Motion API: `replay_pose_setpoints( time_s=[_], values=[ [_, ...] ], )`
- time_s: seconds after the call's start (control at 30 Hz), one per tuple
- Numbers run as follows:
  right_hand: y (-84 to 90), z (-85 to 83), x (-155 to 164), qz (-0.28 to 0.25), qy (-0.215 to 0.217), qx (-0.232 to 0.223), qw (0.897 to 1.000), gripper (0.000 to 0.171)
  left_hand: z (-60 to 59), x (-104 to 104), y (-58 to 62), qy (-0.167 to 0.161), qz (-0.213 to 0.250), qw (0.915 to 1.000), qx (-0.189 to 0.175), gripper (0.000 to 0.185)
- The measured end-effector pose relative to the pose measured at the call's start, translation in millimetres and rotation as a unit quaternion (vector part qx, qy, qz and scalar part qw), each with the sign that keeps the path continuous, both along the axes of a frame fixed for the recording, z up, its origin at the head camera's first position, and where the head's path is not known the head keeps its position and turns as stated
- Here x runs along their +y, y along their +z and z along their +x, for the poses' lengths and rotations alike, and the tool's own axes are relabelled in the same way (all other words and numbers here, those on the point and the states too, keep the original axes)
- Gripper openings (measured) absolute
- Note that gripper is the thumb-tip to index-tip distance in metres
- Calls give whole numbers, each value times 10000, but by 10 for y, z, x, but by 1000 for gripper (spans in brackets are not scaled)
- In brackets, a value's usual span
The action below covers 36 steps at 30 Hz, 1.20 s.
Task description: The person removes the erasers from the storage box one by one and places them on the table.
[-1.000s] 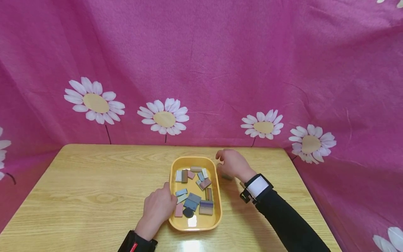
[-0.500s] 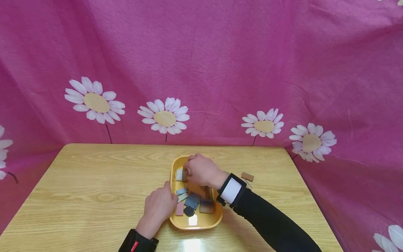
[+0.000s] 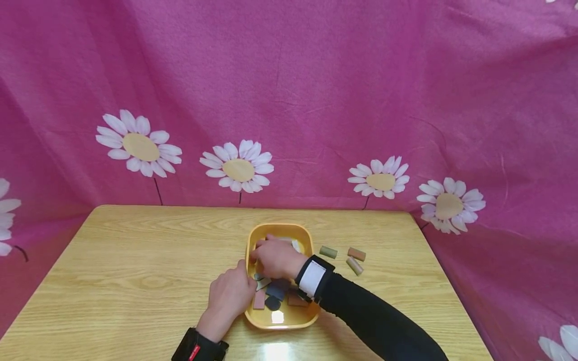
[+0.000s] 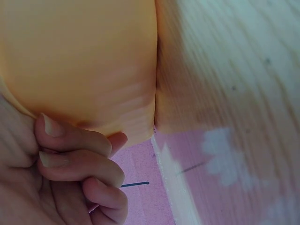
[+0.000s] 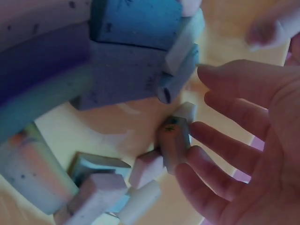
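Nearest, a black band [image 3: 209, 346] with a red tab [image 3: 194, 352] wraps one wrist, and a black sleeve [image 3: 384, 313] slants in from the lower right. The left hand [image 3: 231, 290] grips the left side of a yellow tray [image 3: 293, 319], thumb hooked over the rim and the other fingers curled against the outer wall. The tray sits on a wooden table [image 3: 149, 271]; in its near half lie a dark round block [image 3: 272, 303], a pink block [image 3: 259, 300] and blue-grey blocks [image 3: 276, 290]. Just beyond these, the right hand [image 3: 277, 258] is inside the tray, loosely spread, its fingertips right beside a brown block [image 5: 174, 145]; I cannot tell whether they touch it. A white-faced band [image 3: 312, 279] circles that wrist. To the right of the tray, a tan block [image 3: 354, 265] lies on the table, with an orange-brown block [image 3: 356, 253] and a green block [image 3: 328, 251] slightly farther off. Behind the table's far edge hangs a magenta cloth [image 3: 293, 100] printed with white daisies [image 3: 238, 169]
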State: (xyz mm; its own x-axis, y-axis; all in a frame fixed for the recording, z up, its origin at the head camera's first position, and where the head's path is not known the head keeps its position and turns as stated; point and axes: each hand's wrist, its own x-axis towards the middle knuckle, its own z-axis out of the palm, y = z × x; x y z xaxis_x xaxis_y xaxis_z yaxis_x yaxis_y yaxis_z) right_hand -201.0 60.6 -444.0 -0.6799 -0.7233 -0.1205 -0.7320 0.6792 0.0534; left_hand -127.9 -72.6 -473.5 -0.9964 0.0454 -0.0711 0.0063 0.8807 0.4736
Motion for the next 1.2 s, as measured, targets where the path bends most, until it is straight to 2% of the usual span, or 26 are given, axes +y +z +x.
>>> replay_pose_setpoints(
  time_s=[0.13,0.23,0.37,0.53,0.77,1.1,1.2],
  values=[
    [-53,21,-6,-94,-16,34,9999,13,1,-4,-4,-12,-1,10000,86,30],
    [-91,47,0,-292,-184,-241,9991,9,3,-1,-8,-4,-13,9999,129,27],
    [-123,76,8,-272,-204,-396,9986,13,1,6,-10,15,-32,9999,117,28],
    [-127,95,-2,-93,-48,-214,9997,20,-9,14,-14,63,3,10000,18,29],
    [-135,108,-1,-56,-36,-251,9997,17,-9,16,-9,98,17,9999,-76,30],
    [-137,106,17,-360,-184,-657,9970,21,-16,23,-11,54,33,9999,-114,33],
    [-109,101,38,-475,-121,-644,9967,24,-21,12,-19,65,-7,10000,-75,30]
  ],
)
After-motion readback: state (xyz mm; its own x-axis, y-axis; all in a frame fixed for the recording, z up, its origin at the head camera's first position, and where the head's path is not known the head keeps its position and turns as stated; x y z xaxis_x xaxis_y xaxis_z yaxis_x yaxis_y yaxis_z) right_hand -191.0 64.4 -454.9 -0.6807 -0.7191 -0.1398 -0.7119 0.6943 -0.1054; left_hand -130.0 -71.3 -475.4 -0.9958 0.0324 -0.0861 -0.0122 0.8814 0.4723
